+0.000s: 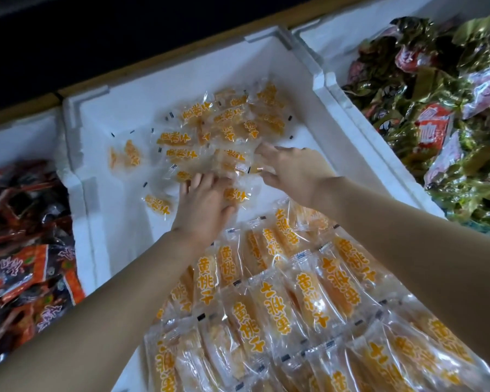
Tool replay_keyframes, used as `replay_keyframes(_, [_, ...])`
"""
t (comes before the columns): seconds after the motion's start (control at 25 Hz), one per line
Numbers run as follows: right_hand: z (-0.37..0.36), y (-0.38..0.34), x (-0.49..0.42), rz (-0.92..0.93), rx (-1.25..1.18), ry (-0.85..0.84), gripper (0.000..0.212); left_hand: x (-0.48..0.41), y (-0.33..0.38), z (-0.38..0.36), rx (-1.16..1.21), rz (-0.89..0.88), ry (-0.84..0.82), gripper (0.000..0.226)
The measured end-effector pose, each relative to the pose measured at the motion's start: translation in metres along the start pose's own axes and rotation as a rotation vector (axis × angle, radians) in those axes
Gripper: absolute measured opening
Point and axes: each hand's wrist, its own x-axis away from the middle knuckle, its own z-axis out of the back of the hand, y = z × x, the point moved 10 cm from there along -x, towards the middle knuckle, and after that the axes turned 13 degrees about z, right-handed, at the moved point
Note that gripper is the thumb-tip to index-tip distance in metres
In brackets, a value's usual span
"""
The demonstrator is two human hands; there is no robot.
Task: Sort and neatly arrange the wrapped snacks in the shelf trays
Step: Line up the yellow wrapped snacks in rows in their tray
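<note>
A white foam tray [102, 210] holds clear-wrapped yellow snacks with orange lettering. Near me they lie in neat overlapping rows [292, 304]. At the far end a loose scattered pile [227, 125] is spread over the tray floor. My left hand [204, 205] lies flat, fingers straight, on loose packets at the near edge of the pile. My right hand [292, 168] reaches in from the right, fingers bent down over a packet [244, 165]; whether it grips that packet is hidden.
A tray of red and dark wrapped snacks [23, 250] lies on the left. On the right, another foam tray [359, 120] is heaped with green and red foil packets [436, 108]. A dark gap runs behind the trays.
</note>
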Motion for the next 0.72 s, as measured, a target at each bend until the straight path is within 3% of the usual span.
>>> replay_keyframes(0.2, [0.023,0.007,0.009,-0.095,0.065,0.076,0.036,0.004,0.008,0.003,-0.178,-0.028,0.015,0.042])
replay_keyframes(0.28, [0.037,0.005,0.018,-0.136,-0.009,0.145,0.027,0.011,-0.001,0.017,-0.117,0.007,0.082,0.043])
replay_keyframes(0.4, [0.06,-0.013,0.033,-0.124,-0.154,0.299,0.018,0.031,-0.032,0.055,0.385,0.164,0.226,0.042])
replay_keyframes(0.56, [0.079,-0.053,0.055,-0.054,-0.397,0.512,0.019,0.066,-0.064,0.043,1.209,0.522,-0.035,0.017])
replay_keyframes(0.72, [0.062,-0.1,0.068,-0.02,-0.506,0.539,0.019,0.116,-0.068,0.018,1.565,0.82,-0.243,0.026])
